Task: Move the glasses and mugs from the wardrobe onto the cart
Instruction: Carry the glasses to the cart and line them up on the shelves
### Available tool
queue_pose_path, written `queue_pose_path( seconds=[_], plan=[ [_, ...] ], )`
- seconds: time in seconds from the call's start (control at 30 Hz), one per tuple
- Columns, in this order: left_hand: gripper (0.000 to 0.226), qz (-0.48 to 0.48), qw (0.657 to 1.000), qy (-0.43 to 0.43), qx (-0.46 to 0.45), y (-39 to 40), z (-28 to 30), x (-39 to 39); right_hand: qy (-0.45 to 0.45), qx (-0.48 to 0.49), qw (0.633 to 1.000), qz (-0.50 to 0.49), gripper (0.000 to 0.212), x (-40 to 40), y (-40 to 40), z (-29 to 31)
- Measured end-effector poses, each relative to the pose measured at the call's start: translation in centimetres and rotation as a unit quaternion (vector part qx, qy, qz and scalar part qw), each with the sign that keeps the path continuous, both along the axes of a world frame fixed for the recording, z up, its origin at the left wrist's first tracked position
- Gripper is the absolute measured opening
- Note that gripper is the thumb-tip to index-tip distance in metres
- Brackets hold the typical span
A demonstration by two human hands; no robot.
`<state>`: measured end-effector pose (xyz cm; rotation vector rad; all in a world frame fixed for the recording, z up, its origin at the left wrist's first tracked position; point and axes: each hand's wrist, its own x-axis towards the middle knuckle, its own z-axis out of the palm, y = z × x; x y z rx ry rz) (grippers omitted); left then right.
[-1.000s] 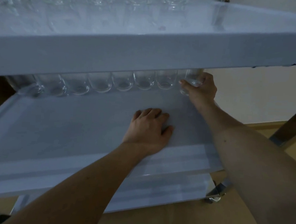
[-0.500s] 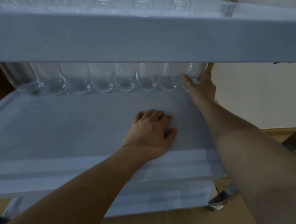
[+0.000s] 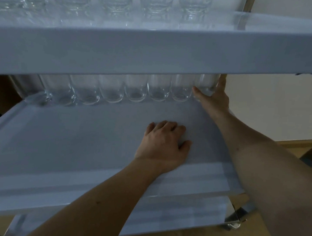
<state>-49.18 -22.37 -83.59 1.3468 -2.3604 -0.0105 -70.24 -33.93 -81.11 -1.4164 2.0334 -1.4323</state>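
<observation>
The white three-tier cart [image 3: 119,50] carries everything here. Along the far edge of its flat white middle shelf [image 3: 77,140] stands an upright row of clear drinking glasses [image 3: 135,91], side by side from the far left corner to the far right corner. The left hand [image 3: 163,145] rests palm-down on this shelf, right of centre. The glossy white top shelf [image 3: 267,22] bears footed clear glass mugs [image 3: 155,1] along its far edge.

A row of clear, rounded-base drinking glasses [image 3: 135,91] stands upright, side by side, along the back of the pale grey cart's middle shelf [image 3: 68,136]; more clear glassware [image 3: 115,0] lines the top shelf.
</observation>
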Motion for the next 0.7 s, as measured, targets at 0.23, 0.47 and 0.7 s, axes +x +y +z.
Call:
queue_pose_path(
  seconds=[0.23,0.47,0.7],
  plan=[
    [0.05,0.002,1.0,-0.003,0.005,0.1,0.2,-0.1,0.056,0.012,0.998,-0.012,0.088,-0.3,2.7,0.3],
    [0.046,0.007,1.0,-0.016,0.017,0.1,0.3,-0.3,0.157,0.077,0.984,0.016,0.08,0.3,8.4,0.8],
    [0.046,0.009,0.998,-0.052,0.026,0.8,1.3,-0.5,0.249,0.158,0.954,0.057,0.079,1.6,14.5,2.1]
  ],
)
